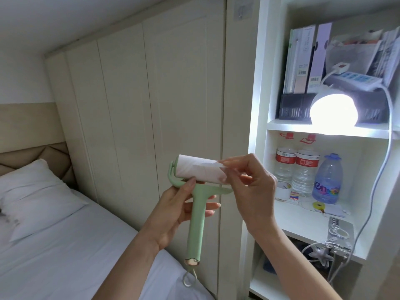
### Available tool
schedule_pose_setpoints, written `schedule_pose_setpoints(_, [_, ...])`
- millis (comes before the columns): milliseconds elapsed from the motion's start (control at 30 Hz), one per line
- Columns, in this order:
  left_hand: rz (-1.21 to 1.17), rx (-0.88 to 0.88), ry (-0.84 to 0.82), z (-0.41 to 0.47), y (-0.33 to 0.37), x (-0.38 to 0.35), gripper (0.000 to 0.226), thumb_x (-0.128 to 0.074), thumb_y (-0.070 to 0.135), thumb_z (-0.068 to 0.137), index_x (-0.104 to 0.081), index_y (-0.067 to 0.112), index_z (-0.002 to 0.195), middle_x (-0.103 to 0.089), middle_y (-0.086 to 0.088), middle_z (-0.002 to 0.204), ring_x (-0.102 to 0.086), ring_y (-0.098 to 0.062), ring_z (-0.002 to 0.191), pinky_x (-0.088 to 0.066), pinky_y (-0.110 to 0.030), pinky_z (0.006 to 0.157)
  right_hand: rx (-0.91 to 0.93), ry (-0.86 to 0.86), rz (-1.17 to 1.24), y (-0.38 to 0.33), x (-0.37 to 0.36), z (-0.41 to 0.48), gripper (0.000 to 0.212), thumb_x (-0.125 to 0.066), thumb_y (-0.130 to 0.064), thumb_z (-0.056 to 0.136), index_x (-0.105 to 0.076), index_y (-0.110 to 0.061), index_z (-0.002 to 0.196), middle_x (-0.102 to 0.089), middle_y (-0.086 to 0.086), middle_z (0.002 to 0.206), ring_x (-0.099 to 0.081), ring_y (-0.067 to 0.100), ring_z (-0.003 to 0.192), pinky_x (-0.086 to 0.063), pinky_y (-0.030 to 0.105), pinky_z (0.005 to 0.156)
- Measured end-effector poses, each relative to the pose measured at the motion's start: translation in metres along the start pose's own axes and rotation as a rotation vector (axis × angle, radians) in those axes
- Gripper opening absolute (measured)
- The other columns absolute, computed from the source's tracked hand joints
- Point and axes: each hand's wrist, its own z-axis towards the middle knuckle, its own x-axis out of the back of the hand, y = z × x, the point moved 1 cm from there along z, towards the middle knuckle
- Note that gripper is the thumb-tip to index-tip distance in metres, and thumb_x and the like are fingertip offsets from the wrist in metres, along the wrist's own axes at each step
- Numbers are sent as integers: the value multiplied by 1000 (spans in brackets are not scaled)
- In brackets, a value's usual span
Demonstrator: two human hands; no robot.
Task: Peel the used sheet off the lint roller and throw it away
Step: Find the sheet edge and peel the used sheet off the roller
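Two hands busy: left hand [173,211] wraps green lint roller [195,215] handle; right hand [252,182] fingertips pinch used sheet [201,168] edge.

Partly legible purple lettering, "en", on the label of a large blue-tinted water bottle [327,178] on the middle shelf [307,217]. Red labels on two smaller clear bottles [305,169] beside it, print too small to read. Barcodes on upright folders [303,61] above, digits illegible. Nothing else readable.
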Motion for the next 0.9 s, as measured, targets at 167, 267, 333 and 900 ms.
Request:
schedule_pose_setpoints(167, [-6, -30, 32, 1, 0, -3, 41, -40, 38, 94, -61, 7, 111, -72, -24, 86, -65, -22, 58, -56, -28, 57, 125, -112, -107, -3, -1, 0, 28, -69, 0, 75, -70, -16, 97, -62, -2, 88, -62, 12, 76, -53, 24, 71])
schedule_pose_setpoints(267, [-24, -37, 59, 2, 0, -7, 35, -48, 31, 91, -59, 3, 108, -69, -21, 75, -52, -15, 49, -45, -21, 47, 159, -102, -155, -1, -5, -2, 24, -74, -2, 72, -72, -11, 95, -58, 2, 86, -56, 3, 71, -47, 16, 69])
schedule_pose_setpoints(333, [14, -52, 53, 2, 0, -9, 27, -58, 22, 85, -59, 2, 103, -68, -18, 74, -49, -12, 47, -42, -20, 46, 149, -52, -166, 1, -7, -1, 13, -76, -3, 72, -74, -8, 84, -57, 2, 81, -52, 1, 68, -41, 8, 67])
schedule_pose_setpoints(900, [-193, 13, 83, 10, 1, -9, 35, -70, 14, 67, -52, 3, 96, -59, -4, 74, -51, -14, 45, -40, -21, 38, 220, -2, -176, 12, -7, -3, 6, -74, -5, 72, -70, -2, 69, -55, 7, 70, -49, 15, 59, -36, 11, 56])
